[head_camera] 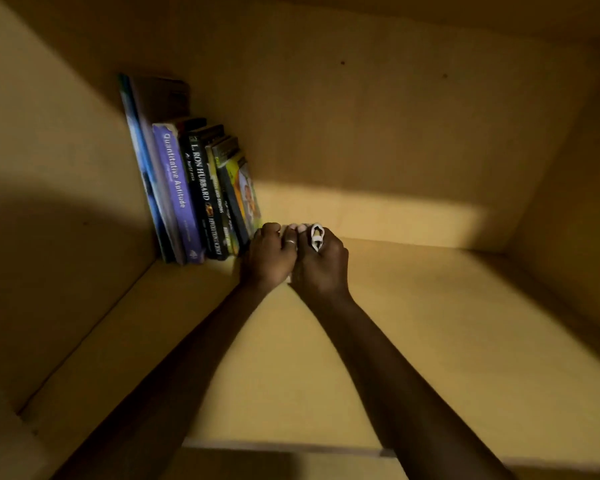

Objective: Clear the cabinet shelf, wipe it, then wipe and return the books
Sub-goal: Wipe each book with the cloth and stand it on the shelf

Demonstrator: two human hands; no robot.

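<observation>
Several books [187, 188] stand leaning against the left wall of the yellow cabinet shelf [430, 323], spines facing me, among them a purple one [177, 192] and a black one [205, 199]. Both my arms reach into the shelf. My left hand [267, 254], a ring on one finger, is curled beside the foot of the rightmost book. My right hand [321, 261] touches it and grips a small white crumpled cloth [316, 237] that sticks out above the fist. Whether the left hand also holds the cloth is hidden.
The cabinet's back wall [361, 116] and right wall [568, 202] enclose the shelf. The shelf's front edge [291, 448] runs below my forearms. A band of light falls across the back wall and shelf floor to the right of the books.
</observation>
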